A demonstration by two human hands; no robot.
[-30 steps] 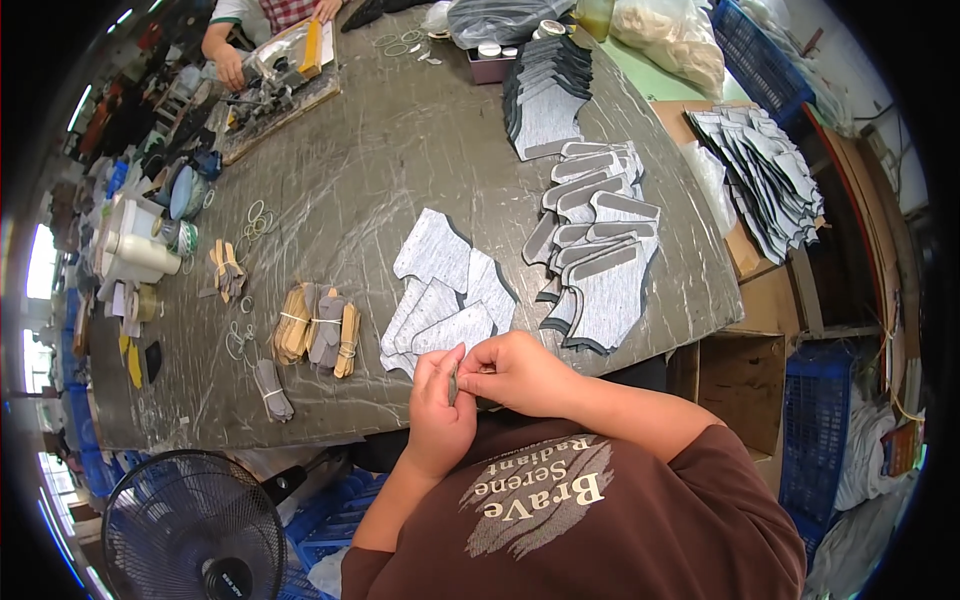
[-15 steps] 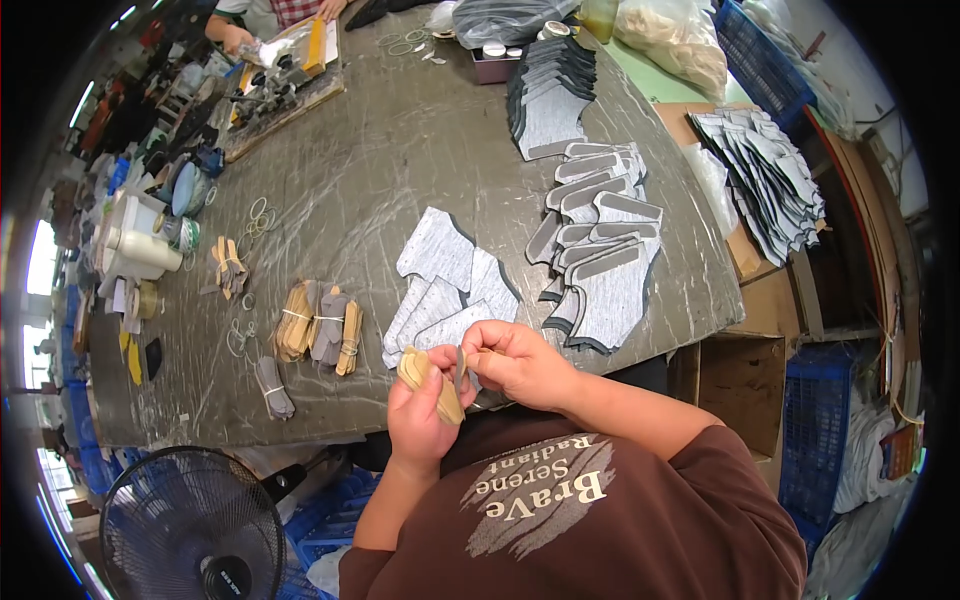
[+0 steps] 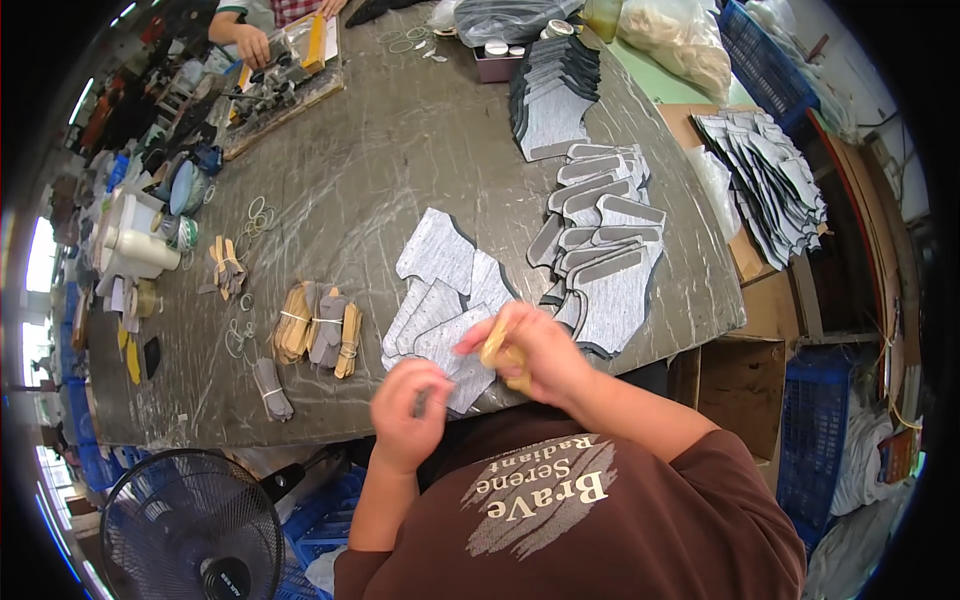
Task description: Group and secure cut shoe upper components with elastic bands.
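Note:
My right hand (image 3: 545, 350) is closed around several tan rounded strips (image 3: 495, 341), slightly smeared by motion. It hangs over the near right side of a group of grey speckled fabric pieces (image 3: 435, 250). To its left, my left hand (image 3: 408, 410) is raised with curled fingers, the thumb close to the fingertips; whether something small is between them is hidden. The two hands are apart. Left of the fabric pieces lie banded bundles of tan strips (image 3: 293, 322) and grey strips (image 3: 328, 330), with a lone grey bundle (image 3: 271, 388) nearer me.
Overlapping grey fabric pieces with darker strips (image 3: 610, 225) lie at the right, before another stack (image 3: 555, 105). Rubber bands (image 3: 258, 215) are scattered at left. A fan (image 3: 190, 525) stands at lower left. Across the table, a co-worker's hand (image 3: 252, 46) is at a wooden frame.
The tan strips have passed from my left hand into my right. My hands have separated, the left curling by itself. The co-worker's hand has shifted slightly right.

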